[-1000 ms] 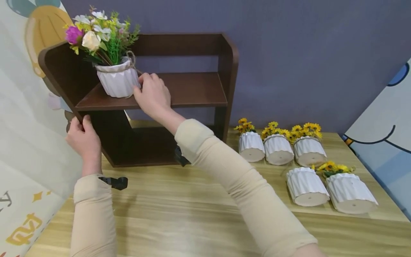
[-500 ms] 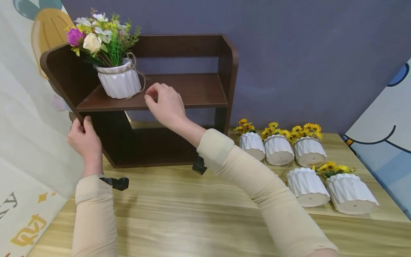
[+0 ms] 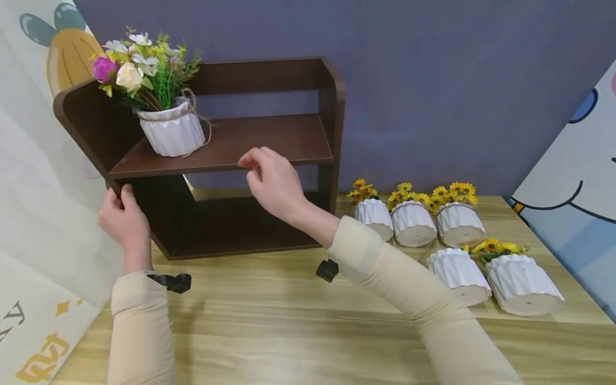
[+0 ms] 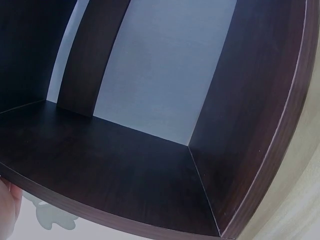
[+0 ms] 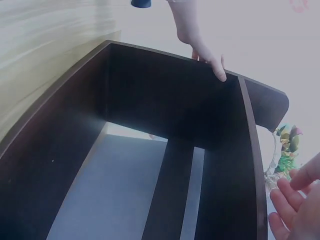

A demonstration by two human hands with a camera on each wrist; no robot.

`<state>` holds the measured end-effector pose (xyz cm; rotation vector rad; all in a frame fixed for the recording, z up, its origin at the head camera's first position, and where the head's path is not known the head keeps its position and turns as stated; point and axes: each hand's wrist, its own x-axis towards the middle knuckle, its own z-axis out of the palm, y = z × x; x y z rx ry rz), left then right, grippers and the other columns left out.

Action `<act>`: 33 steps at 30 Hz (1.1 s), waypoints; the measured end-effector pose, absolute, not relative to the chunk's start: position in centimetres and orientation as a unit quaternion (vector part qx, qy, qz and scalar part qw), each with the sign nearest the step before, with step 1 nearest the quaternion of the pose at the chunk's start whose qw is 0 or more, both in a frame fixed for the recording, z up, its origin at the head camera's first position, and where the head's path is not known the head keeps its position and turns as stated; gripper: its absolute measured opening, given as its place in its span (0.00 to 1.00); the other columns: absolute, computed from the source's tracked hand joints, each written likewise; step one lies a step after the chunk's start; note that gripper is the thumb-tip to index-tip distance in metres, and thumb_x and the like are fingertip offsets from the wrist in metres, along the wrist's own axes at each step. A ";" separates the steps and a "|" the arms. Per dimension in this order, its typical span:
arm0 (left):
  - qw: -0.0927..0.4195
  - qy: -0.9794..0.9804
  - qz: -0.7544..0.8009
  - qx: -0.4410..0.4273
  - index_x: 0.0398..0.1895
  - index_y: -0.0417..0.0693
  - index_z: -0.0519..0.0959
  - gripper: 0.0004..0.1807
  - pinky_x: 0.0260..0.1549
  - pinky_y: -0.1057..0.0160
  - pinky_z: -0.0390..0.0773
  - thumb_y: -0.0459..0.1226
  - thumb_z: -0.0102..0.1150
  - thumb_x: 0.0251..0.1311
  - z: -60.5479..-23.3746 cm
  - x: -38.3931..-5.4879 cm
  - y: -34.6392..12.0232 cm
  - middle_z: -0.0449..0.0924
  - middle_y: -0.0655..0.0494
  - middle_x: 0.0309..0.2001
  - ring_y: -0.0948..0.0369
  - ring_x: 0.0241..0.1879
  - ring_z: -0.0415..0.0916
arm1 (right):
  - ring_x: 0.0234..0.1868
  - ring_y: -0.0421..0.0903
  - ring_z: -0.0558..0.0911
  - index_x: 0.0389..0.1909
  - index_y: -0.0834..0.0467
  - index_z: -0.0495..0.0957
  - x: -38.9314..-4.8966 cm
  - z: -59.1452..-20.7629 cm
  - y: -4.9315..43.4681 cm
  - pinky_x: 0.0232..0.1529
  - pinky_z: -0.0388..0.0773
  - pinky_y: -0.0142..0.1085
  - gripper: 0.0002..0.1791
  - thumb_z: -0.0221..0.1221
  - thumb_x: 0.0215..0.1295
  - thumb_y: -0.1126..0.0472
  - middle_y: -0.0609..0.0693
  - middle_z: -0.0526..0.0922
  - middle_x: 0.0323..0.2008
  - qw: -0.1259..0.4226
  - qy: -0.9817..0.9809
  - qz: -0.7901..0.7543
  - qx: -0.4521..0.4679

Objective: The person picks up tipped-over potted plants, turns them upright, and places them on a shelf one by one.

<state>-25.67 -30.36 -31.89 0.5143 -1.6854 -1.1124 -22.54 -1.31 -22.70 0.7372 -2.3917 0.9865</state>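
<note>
A dark brown two-tier shelf (image 3: 269, 136) stands on the wooden table. My left hand (image 3: 126, 222) grips the front edge of its left side panel, thumb on the inner face, as the right wrist view also shows. On the upper board, at the left end, a white fluted flowerpot (image 3: 172, 132) stands upright with twine round it and mixed artificial flowers (image 3: 144, 72). My right hand (image 3: 276, 184) holds nothing; its fingers are loosely bent in front of the upper board's edge. In the right wrist view these fingers (image 5: 285, 202) show beside that board, below the flowers.
Several white fluted pots (image 3: 415, 223) with yellow flowers lie tipped over at the table's right, bases facing me. One pot (image 3: 459, 275) at the front shows little of its flowers. A dark wall (image 3: 433, 96) rises behind the shelf, and a printed white panel (image 3: 43, 214) borders the left.
My right hand has let go of the flowerpot and moved right and toward me, its fingers now apart from it. The pot stays on the upper board. My left hand keeps its grip.
</note>
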 end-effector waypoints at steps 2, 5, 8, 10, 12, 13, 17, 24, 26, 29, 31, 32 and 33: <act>0.506 -0.697 -0.461 0.213 0.18 0.70 0.68 0.12 0.25 0.72 0.53 0.50 0.51 0.59 -31.9 -25.6 -30.4 0.60 0.75 0.16 0.72 0.22 0.57 | 0.36 0.37 0.74 0.40 0.52 0.77 -22.3 -23.2 -0.7 0.36 0.70 0.29 0.12 0.48 0.60 0.65 0.44 0.78 0.39 0.238 -0.863 0.352 0.275; 0.509 -0.696 -0.458 0.215 0.17 0.69 0.67 0.13 0.25 0.72 0.52 0.50 0.51 0.59 -31.9 -25.6 -30.4 0.59 0.74 0.15 0.72 0.21 0.55 | 0.35 0.39 0.74 0.40 0.53 0.77 -22.2 -23.9 0.3 0.36 0.70 0.30 0.11 0.48 0.60 0.65 0.45 0.78 0.38 0.255 -0.858 0.346 0.281; 0.506 -0.697 -0.460 0.216 0.16 0.69 0.67 0.13 0.25 0.72 0.52 0.50 0.51 0.59 -31.9 -25.5 -30.4 0.59 0.74 0.15 0.72 0.21 0.55 | 0.34 0.39 0.74 0.39 0.54 0.77 -22.1 -24.6 1.2 0.34 0.70 0.30 0.10 0.49 0.61 0.65 0.45 0.78 0.37 0.266 -0.857 0.343 0.278; 0.504 -0.697 -0.462 0.216 0.16 0.69 0.67 0.13 0.25 0.71 0.52 0.49 0.51 0.59 -32.0 -25.5 -30.4 0.59 0.73 0.14 0.71 0.21 0.55 | 0.34 0.39 0.74 0.39 0.54 0.77 -21.9 -25.0 1.8 0.33 0.70 0.31 0.10 0.49 0.61 0.65 0.45 0.78 0.37 0.267 -0.859 0.340 0.276; 0.502 -0.696 -0.465 0.218 0.16 0.69 0.67 0.13 0.25 0.72 0.52 0.49 0.51 0.59 -32.0 -25.6 -30.6 0.59 0.73 0.14 0.71 0.21 0.56 | 0.34 0.38 0.75 0.40 0.54 0.76 -21.7 -25.3 2.4 0.34 0.71 0.31 0.10 0.49 0.62 0.65 0.45 0.78 0.36 0.268 -0.860 0.335 0.277; 0.501 -0.695 -0.466 0.219 0.16 0.69 0.67 0.13 0.25 0.72 0.52 0.49 0.52 0.59 -32.1 -25.7 -30.6 0.59 0.73 0.15 0.72 0.21 0.56 | 0.34 0.38 0.75 0.40 0.54 0.76 -21.5 -25.5 2.7 0.34 0.71 0.31 0.10 0.49 0.62 0.65 0.45 0.78 0.36 0.268 -0.861 0.333 0.277; 0.504 -0.691 -0.470 0.219 0.17 0.68 0.67 0.13 0.25 0.72 0.52 0.48 0.52 0.59 -32.0 -25.8 -30.9 0.59 0.72 0.15 0.72 0.21 0.56 | 0.32 0.38 0.75 0.39 0.55 0.77 -21.1 -26.1 3.8 0.33 0.72 0.30 0.09 0.50 0.62 0.64 0.45 0.79 0.34 0.263 -0.860 0.339 0.277; 0.501 -0.694 -0.472 0.213 0.19 0.67 0.70 0.11 0.25 0.72 0.53 0.48 0.52 0.59 -31.9 -25.7 -30.6 0.61 0.72 0.15 0.72 0.22 0.57 | 0.31 0.38 0.76 0.37 0.55 0.77 -19.9 -26.8 5.6 0.32 0.72 0.31 0.07 0.52 0.61 0.63 0.45 0.79 0.34 0.256 -0.866 0.335 0.270; 0.498 -0.693 -0.473 0.218 0.19 0.68 0.70 0.10 0.25 0.72 0.53 0.48 0.52 0.59 -31.8 -25.7 -30.4 0.62 0.74 0.16 0.72 0.22 0.58 | 0.30 0.38 0.76 0.37 0.54 0.77 -19.6 -27.2 6.3 0.31 0.72 0.31 0.06 0.53 0.61 0.62 0.45 0.79 0.34 0.255 -0.869 0.332 0.265; 0.499 -0.687 -0.476 0.227 0.19 0.67 0.71 0.10 0.26 0.74 0.54 0.46 0.53 0.59 -31.8 -25.8 -30.2 0.63 0.76 0.17 0.73 0.23 0.58 | 0.29 0.38 0.76 0.37 0.54 0.77 -19.3 -27.9 7.4 0.28 0.71 0.32 0.06 0.53 0.61 0.62 0.45 0.79 0.34 0.251 -0.874 0.330 0.253; 0.500 -0.684 -0.478 0.231 0.19 0.66 0.71 0.11 0.26 0.74 0.53 0.44 0.53 0.59 -31.7 -25.9 -30.1 0.63 0.76 0.17 0.73 0.23 0.58 | 0.28 0.38 0.75 0.37 0.54 0.77 -19.2 -28.4 8.1 0.27 0.70 0.32 0.06 0.53 0.60 0.62 0.45 0.79 0.34 0.249 -0.879 0.329 0.241; 0.501 -0.683 -0.478 0.232 0.19 0.66 0.70 0.11 0.26 0.74 0.53 0.44 0.53 0.59 -31.7 -26.0 -30.1 0.63 0.75 0.17 0.73 0.23 0.57 | 0.27 0.38 0.75 0.37 0.54 0.77 -19.2 -28.6 8.5 0.26 0.70 0.31 0.06 0.53 0.60 0.62 0.45 0.79 0.34 0.247 -0.882 0.326 0.235; 0.500 -0.685 -0.477 0.232 0.19 0.66 0.70 0.11 0.26 0.74 0.53 0.44 0.53 0.59 -31.7 -26.0 -30.1 0.63 0.75 0.17 0.73 0.23 0.57 | 0.27 0.38 0.75 0.37 0.54 0.77 -19.1 -28.8 8.8 0.26 0.70 0.31 0.06 0.53 0.60 0.62 0.45 0.79 0.34 0.245 -0.884 0.326 0.229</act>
